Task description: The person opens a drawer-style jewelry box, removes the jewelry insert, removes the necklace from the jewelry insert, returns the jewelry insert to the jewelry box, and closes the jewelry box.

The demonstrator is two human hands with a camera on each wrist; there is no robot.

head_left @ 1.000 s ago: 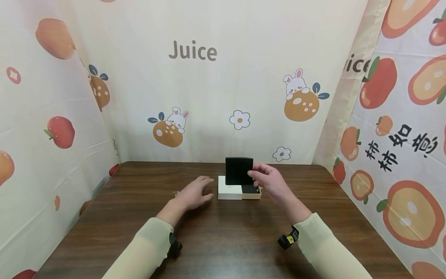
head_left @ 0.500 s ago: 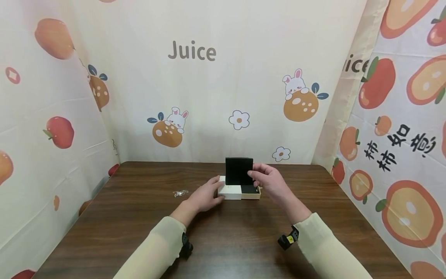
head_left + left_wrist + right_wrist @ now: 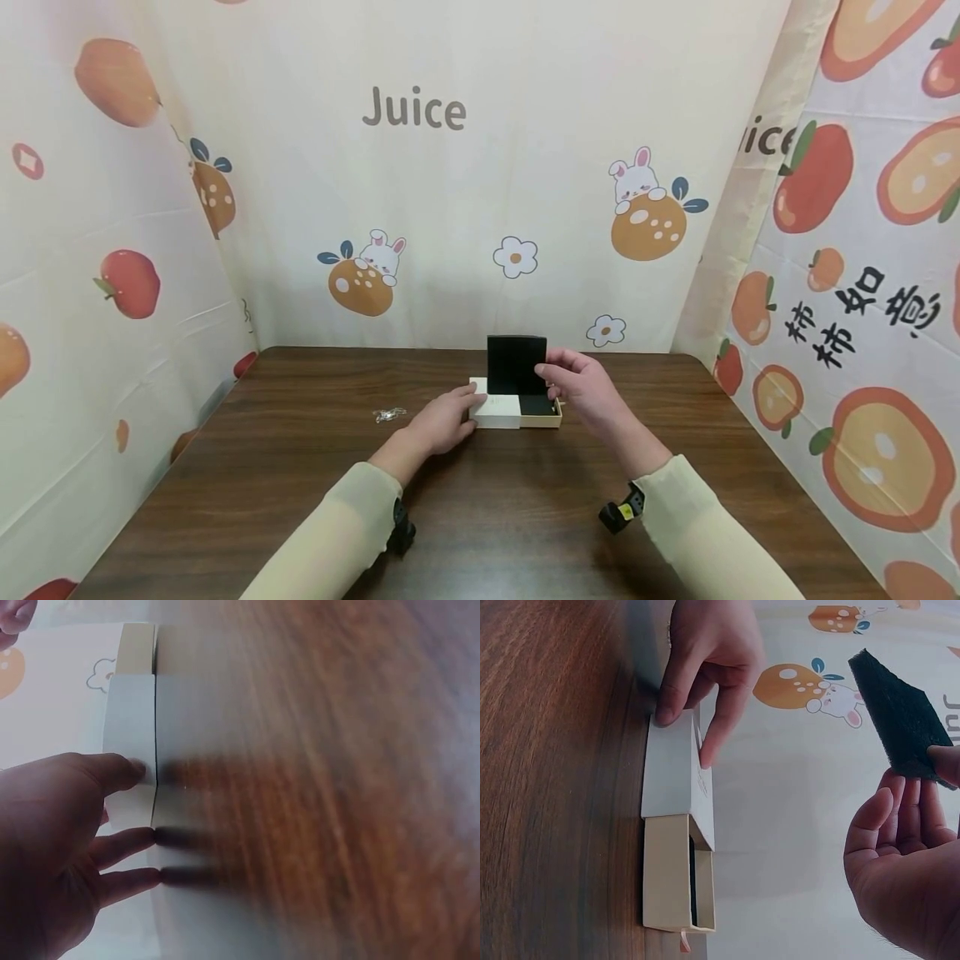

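Observation:
A small white box sleeve (image 3: 498, 412) lies on the table, its cream drawer (image 3: 666, 874) slid partly out to the right. Black lining shows inside the drawer, and a pink ribbon tab (image 3: 684, 943) sticks out of its end. My left hand (image 3: 442, 421) holds the sleeve's left end, thumb against the near side and a finger on top. Above the box, my right hand (image 3: 588, 392) pinches a square black foam pad (image 3: 516, 365) by its right edge, thumb in front. In the right wrist view the pad stands well apart from the box.
A small shiny, clear-looking item (image 3: 388, 414) lies on the brown wooden table (image 3: 480, 517) left of my left hand. Fruit-printed curtains (image 3: 465, 192) hang behind the table and along both sides.
My left hand has moved right, off the area near the shiny item, and has taken hold of the sleeve's left end. The right hand with the foam pad has barely moved.

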